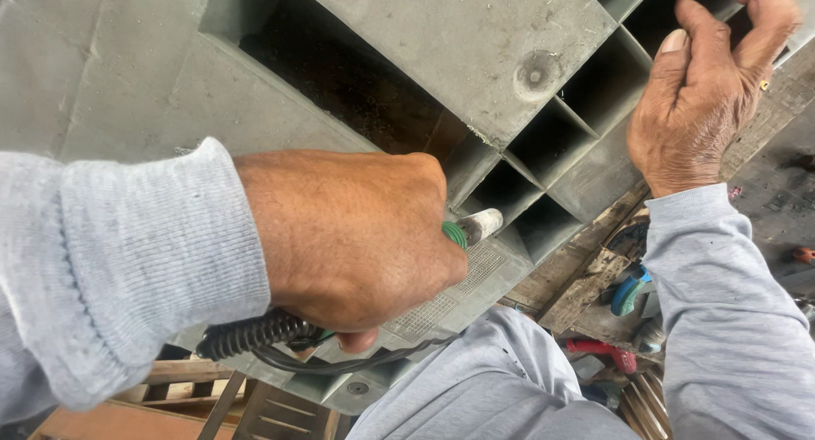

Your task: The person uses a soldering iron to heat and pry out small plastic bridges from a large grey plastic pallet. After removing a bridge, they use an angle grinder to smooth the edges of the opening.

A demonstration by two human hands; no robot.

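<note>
The left hand [352, 236] fills the middle of the head view, fingers curled tight around the handle of a corded tool [463, 231]. Only a green collar and a pale metal tip show past the knuckles, pointing toward 2 o'clock. The tip lies at the edge of a grey plastic pallet [441, 58], just beside one of its open rib cells. From under the palm, at 7 o'clock, a black ribbed strain relief and cable [280, 342] run out and loop along the pallet's lower rim.

The right hand [705, 92] is at 2 o'clock, fingers bent over the pallet's upper edge and gripping the grey wall there, thumb raised alongside. Both wrists wear light grey knit sleeves.

At 4 o'clock, below the pallet, lie worn wooden boards [586, 279] with a red-handled tool [603, 349] and a blue-handled tool [632, 291] among clutter. A wooden frame [182, 381] shows at 7 o'clock.
</note>
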